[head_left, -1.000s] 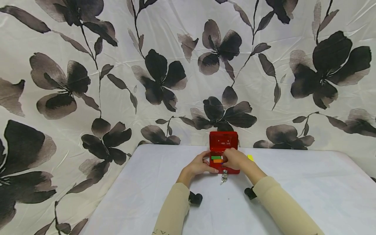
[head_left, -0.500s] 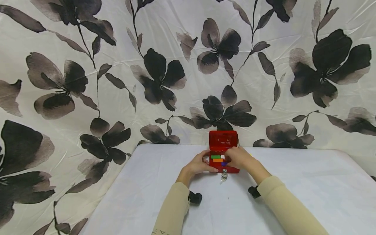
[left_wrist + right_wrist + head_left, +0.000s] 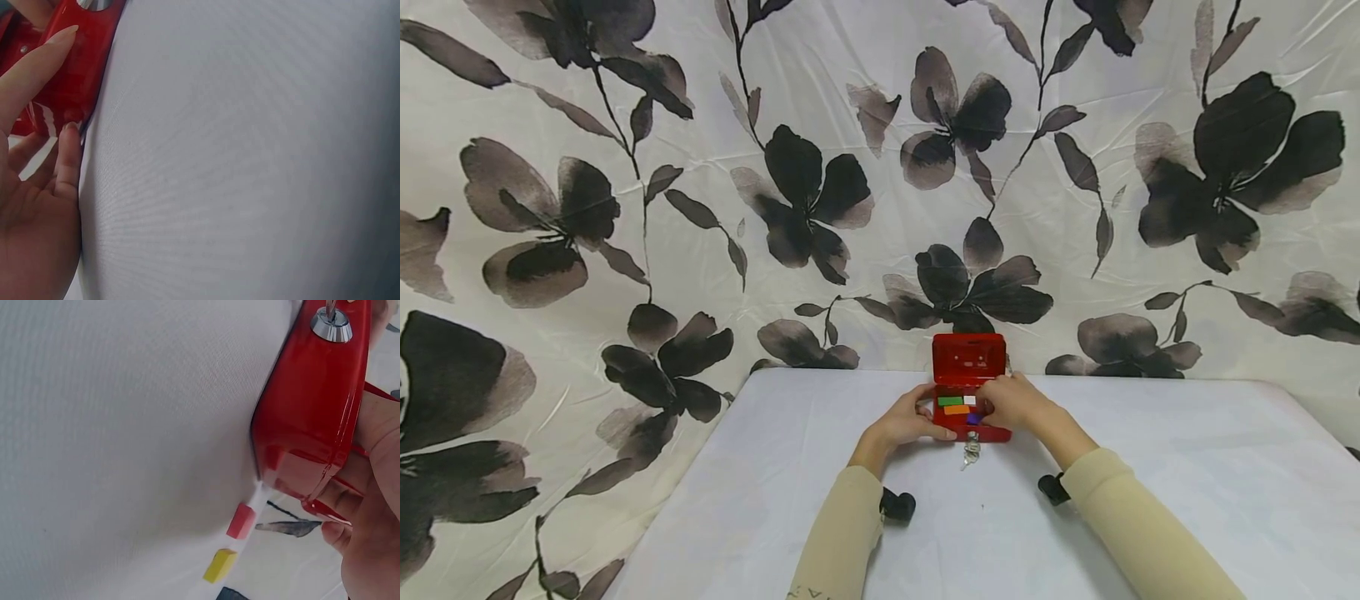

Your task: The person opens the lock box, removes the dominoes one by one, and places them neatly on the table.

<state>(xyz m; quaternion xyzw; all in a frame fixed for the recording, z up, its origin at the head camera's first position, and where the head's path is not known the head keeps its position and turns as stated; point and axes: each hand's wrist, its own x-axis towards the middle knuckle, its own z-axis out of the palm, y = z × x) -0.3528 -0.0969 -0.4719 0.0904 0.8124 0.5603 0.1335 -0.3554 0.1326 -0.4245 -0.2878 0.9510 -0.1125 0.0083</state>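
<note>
A red metal cash box (image 3: 996, 434) stands at the table's far edge with its lid (image 3: 969, 357) up. Green (image 3: 950, 401), white (image 3: 969, 400), orange (image 3: 957, 409) and blue (image 3: 973, 418) blocks lie inside it. My left hand (image 3: 904, 422) holds the box's left side, thumb on the front wall and fingers about the end. My right hand (image 3: 1011, 402) reaches over the right wall, its fingers down inside the box beside the blue block. The fingertips are hidden, so whether they pinch anything is unclear. Keys (image 3: 972, 452) hang from the front lock (image 3: 331, 326).
A red block (image 3: 241, 520) and a yellow block (image 3: 220, 565) lie on the white tablecloth (image 3: 125, 425) just right of the box. Behind the table hangs a flower-patterned cloth (image 3: 850, 67).
My right hand has shifted slightly right within the box, uncovering the white block and more of the blue one. The left hand stays on the box.
</note>
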